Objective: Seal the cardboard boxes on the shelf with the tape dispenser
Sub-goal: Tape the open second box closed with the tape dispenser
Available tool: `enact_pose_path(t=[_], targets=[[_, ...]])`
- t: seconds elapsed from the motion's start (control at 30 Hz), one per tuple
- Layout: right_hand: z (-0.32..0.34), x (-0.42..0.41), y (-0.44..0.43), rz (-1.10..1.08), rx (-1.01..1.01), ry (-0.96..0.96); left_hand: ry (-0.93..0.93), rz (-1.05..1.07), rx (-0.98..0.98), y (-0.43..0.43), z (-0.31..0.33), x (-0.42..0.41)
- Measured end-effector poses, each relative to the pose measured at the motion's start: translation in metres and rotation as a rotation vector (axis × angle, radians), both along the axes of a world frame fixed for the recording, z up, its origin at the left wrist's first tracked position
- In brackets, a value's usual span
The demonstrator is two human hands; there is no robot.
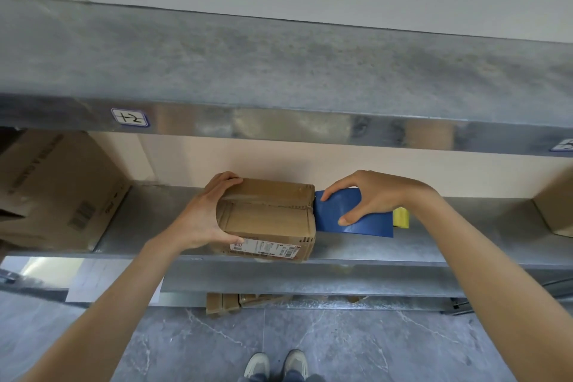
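Brown small cardboard box (266, 217) sits on the middle metal shelf (148, 220), near its front edge, flaps down, with a shipping label (266, 248) on the side facing the camera. Left hand (201, 217) grips the box's left end, fingers curled over the far top edge, thumb on the near edge. Right hand (372, 195) holds the blue tape dispenser (372, 226) just right of the box, fingers over its top and thumb pressed on its flat blue side. The dispenser's front touches the box's right end at the centre seam. A yellow part (401, 217) shows right of the dispenser, behind the wrist; can't tell what it is.

Left of the box, well apart: a bigger cardboard carton (52, 189) with a barcode, same shelf. Right of the box, at the frame edge: another carton (555, 208). Above the box: upper shelf (279, 65) with a handwritten tag (130, 117) on its lip. Below the box: flattened cardboard (229, 304) under the lower shelf, grey marbled floor (186, 344), shoes (276, 364).
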State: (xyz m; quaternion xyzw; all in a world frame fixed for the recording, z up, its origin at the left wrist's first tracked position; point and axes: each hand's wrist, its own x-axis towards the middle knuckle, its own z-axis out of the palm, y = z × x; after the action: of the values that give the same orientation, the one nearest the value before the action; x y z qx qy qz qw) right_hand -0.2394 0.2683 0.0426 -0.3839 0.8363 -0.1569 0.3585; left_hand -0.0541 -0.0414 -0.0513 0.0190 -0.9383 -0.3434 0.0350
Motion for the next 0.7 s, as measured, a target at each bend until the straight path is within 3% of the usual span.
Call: enact_pose_path(t=[0.7], targets=[[0.006, 0.033, -0.013, -0.030, 0.113, 0.236, 0.006, -0.004, -0.012, 0.001, 0.002, -0.001]])
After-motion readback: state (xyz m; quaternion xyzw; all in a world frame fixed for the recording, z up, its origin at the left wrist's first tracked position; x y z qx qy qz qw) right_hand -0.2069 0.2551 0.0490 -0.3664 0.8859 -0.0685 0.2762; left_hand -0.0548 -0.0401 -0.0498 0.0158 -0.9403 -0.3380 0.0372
